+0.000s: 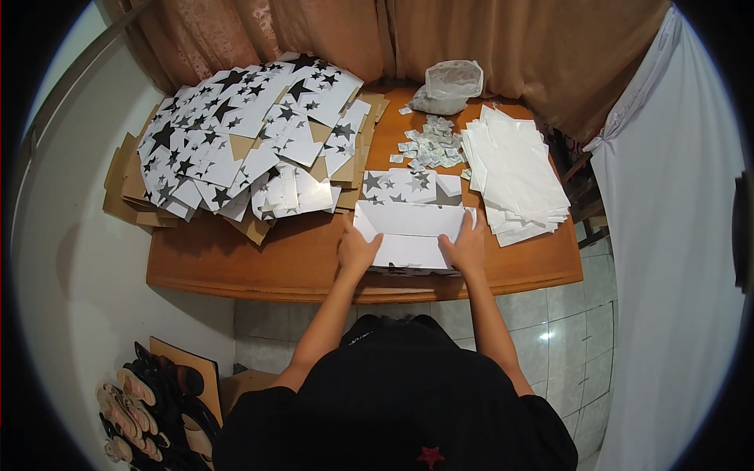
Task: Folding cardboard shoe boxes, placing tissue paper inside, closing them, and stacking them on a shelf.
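A white cardboard box [410,250] with a star print on its outside sits open at the front of the table, its white inside showing. Its star-printed lid [399,185] is folded away to the far side. My left hand [360,250] grips the left wall, thumb inside and fingers outside. On the opposite wall, my right hand [466,246] holds on the same way. Just beyond the lid lies a loose heap of small pale sachets [433,144]. The box holds nothing that I can see.
A tall, spreading pile of flat star-printed cardboard [228,129] covers the table's left. White paper sheets [518,174] are stacked at the right, near a clear plastic bag [454,85] at the back. Curtains hang behind the wooden table [236,263]; shoes [137,408] stand at lower left.
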Available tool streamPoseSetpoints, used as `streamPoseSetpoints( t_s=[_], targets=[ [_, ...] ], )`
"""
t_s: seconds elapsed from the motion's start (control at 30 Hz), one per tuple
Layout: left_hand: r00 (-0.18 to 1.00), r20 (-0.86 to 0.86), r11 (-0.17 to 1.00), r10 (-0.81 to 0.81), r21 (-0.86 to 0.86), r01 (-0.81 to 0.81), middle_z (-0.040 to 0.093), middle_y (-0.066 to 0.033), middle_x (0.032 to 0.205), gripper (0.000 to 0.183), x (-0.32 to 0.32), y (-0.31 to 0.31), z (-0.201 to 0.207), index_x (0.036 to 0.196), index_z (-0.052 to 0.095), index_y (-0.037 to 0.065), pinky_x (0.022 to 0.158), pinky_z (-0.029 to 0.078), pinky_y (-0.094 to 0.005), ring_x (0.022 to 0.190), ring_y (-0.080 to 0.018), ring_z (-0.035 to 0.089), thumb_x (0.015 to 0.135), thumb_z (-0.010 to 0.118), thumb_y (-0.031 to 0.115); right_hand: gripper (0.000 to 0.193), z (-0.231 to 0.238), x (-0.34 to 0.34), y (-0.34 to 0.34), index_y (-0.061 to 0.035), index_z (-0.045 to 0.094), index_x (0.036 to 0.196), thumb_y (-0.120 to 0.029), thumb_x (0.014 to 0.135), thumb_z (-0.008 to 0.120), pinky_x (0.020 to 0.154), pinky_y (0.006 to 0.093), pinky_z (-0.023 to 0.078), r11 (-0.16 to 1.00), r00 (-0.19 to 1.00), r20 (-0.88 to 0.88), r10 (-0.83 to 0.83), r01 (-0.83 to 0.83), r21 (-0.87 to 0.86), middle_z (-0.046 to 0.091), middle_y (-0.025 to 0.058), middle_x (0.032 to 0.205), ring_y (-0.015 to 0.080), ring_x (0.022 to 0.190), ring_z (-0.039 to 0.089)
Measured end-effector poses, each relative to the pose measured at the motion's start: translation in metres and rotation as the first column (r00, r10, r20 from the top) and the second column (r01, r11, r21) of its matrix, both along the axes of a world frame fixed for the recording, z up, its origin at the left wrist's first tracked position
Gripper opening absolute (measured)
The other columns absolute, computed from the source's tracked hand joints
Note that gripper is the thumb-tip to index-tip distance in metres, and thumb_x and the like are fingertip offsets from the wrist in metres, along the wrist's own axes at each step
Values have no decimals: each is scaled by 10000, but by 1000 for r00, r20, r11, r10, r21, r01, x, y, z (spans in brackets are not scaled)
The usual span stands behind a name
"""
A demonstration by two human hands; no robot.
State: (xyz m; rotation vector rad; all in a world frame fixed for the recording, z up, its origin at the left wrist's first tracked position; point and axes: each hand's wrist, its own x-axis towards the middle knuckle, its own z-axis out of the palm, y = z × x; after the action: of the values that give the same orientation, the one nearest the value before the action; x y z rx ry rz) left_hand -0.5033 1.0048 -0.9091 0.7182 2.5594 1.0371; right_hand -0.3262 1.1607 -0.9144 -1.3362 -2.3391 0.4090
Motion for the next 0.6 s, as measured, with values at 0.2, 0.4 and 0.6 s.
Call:
streamPoseSetpoints(
  t_s=[0.2,0.4,0.6],
  targets=[
    [684,713,979,-154,204,7,474,-125,1245,705,-22,-42,-21,1333,295,22,951,337,-356,1165,-217,425,821,543,439,718,18,10,5,31,338,1286,-295,725,647,892,418,402,979,969,-242,-56,6,-204,458,269,1193,381,1093,469],
    [674,612,802,-414,595,-48,310,-133,1376,754,5,-52,28,1394,229,86,1013,263,-307,1250,-216,323,770,632,219,629,61,16,-12,85,375,1201,-289,754,611,883,433,388,960,934,-282,-220,156,-234,481,278,1131,390,1063,473],
    [926,127,543,-356,835,94,384,-143,1211,773,11,-37,85,1304,306,33,970,315,-346,1135,-233,388,676,726,199,663,65,11,-9,86,324,1259,-353,819,552,929,433,347,981,819,-542,-186,122,-152,410,286,1197,409,1094,433]
  ],
)
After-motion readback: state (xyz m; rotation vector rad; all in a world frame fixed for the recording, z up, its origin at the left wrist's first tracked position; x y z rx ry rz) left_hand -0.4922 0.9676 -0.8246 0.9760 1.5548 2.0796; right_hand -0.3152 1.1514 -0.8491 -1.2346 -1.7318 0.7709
